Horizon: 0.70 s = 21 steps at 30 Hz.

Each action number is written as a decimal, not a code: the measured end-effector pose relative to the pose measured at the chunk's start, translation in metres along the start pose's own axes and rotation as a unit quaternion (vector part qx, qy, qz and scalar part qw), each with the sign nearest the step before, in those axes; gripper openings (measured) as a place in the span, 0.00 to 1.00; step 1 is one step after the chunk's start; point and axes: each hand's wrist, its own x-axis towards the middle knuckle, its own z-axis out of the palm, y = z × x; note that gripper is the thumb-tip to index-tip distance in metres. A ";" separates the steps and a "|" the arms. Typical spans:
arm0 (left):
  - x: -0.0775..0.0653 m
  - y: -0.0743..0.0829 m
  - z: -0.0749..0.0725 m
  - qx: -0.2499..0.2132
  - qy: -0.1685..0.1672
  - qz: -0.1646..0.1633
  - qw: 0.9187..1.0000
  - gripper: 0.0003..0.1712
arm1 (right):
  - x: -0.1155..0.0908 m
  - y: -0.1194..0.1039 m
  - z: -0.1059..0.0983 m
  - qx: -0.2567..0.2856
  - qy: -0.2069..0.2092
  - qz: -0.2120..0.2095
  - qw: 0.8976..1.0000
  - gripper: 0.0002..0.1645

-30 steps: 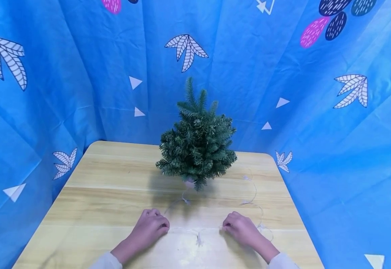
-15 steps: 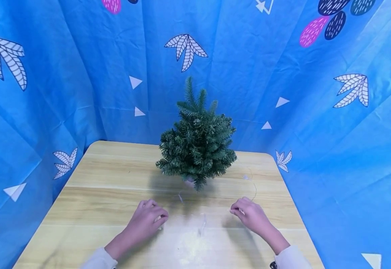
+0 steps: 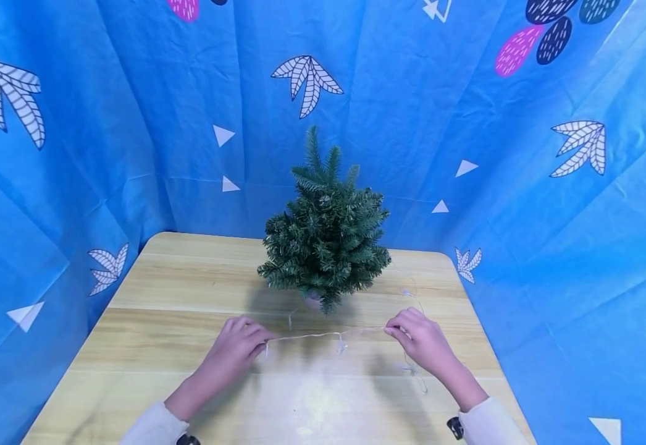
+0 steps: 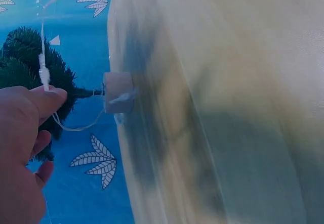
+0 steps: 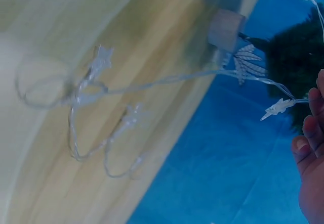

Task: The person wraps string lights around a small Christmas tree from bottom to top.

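A clear string of fairy lights [image 3: 312, 335] with small star-shaped bulbs stretches between both hands, slightly sagging, in front of a small green artificial Christmas tree [image 3: 325, 241]. My left hand [image 3: 234, 352] pinches its left part between thumb and index finger, and the left wrist view shows a white piece of the string [image 4: 44, 72] at the thumb. To the right, my right hand [image 3: 420, 337] pinches the string too. A star bulb [image 5: 277, 108] hangs by that hand in the right wrist view, where the fingertips are partly cut off. The tree stands in a pale round base [image 4: 120, 90].
Loose string with star bulbs [image 5: 134, 117] trails below and behind the right hand on the wooden table [image 3: 189, 272]. Blue patterned cloth [image 3: 201, 123] hangs round the table's back and sides.
Both hands have risen and moved toward the tree, the right one also rightward. The string between them is lifted, and the right-hand loops on the table have shifted.
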 end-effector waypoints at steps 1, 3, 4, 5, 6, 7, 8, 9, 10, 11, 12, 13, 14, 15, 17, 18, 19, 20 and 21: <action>0.001 -0.001 -0.001 -0.002 0.004 -0.003 1.000 0.17 | 0.002 -0.001 -0.002 0.001 0.002 -0.001 1.000 0.08; 0.002 -0.002 -0.002 -0.004 0.012 -0.006 1.000 0.14 | 0.005 -0.003 -0.007 0.005 0.005 -0.003 1.000 0.09; 0.003 -0.003 -0.004 -0.005 0.013 -0.009 1.000 0.12 | 0.006 -0.003 -0.009 0.007 0.006 -0.003 1.000 0.09; 0.003 -0.004 -0.006 -0.004 0.014 -0.013 1.000 0.10 | 0.008 -0.004 -0.011 0.007 0.008 -0.004 1.000 0.09; 0.004 -0.005 -0.008 -0.002 0.013 -0.021 1.000 0.09 | 0.009 -0.005 -0.013 0.008 0.010 -0.004 1.000 0.08; 0.005 -0.006 -0.010 -0.001 0.010 -0.029 1.000 0.09 | 0.011 -0.006 -0.015 0.009 0.012 -0.005 1.000 0.08; 0.005 -0.008 -0.013 -0.001 0.008 -0.038 0.999 0.08 | 0.012 -0.007 -0.016 0.009 0.014 -0.007 1.000 0.08; 0.006 -0.009 -0.015 -0.001 0.004 -0.049 0.999 0.08 | 0.013 -0.008 -0.018 0.009 0.016 -0.009 1.000 0.07; 0.006 -0.010 -0.017 0.001 0.000 -0.059 0.998 0.09 | 0.014 -0.009 -0.019 0.009 0.019 -0.013 1.000 0.06; 0.007 -0.010 -0.019 0.003 -0.003 -0.069 0.998 0.09 | 0.015 -0.010 -0.020 0.009 0.021 -0.017 1.000 0.05; 0.007 -0.011 -0.021 0.005 -0.007 -0.076 0.997 0.10 | 0.017 -0.011 -0.020 0.008 0.025 -0.022 0.999 0.04; 0.008 -0.012 -0.022 0.007 -0.008 -0.082 0.997 0.10 | 0.018 -0.012 -0.021 0.009 0.030 -0.027 0.999 0.02; 0.008 -0.013 -0.024 0.009 -0.006 -0.086 0.996 0.09 | 0.019 -0.013 -0.022 0.008 0.034 -0.034 0.999 0.02; 0.009 -0.013 -0.025 0.011 -0.003 -0.090 0.996 0.09 | 0.021 -0.014 -0.022 0.008 0.041 -0.042 0.998 0.04; 0.010 -0.015 -0.027 0.018 0.013 -0.091 0.996 0.08 | 0.023 -0.017 -0.023 0.010 0.051 -0.053 0.997 0.07; 0.011 -0.015 -0.028 0.023 0.023 -0.090 0.995 0.08 | 0.024 -0.018 -0.024 0.011 0.056 -0.057 0.997 0.09; 0.012 -0.016 -0.028 0.027 0.034 -0.090 0.995 0.08 | 0.025 -0.019 -0.025 0.012 0.061 -0.059 0.996 0.10; 0.013 -0.017 -0.029 0.032 0.045 -0.088 0.995 0.08 | 0.026 -0.020 -0.026 0.013 0.065 -0.060 0.996 0.11; 0.014 -0.019 -0.029 0.038 0.055 -0.087 0.994 0.09 | 0.027 -0.021 -0.027 0.014 0.069 -0.061 0.996 0.12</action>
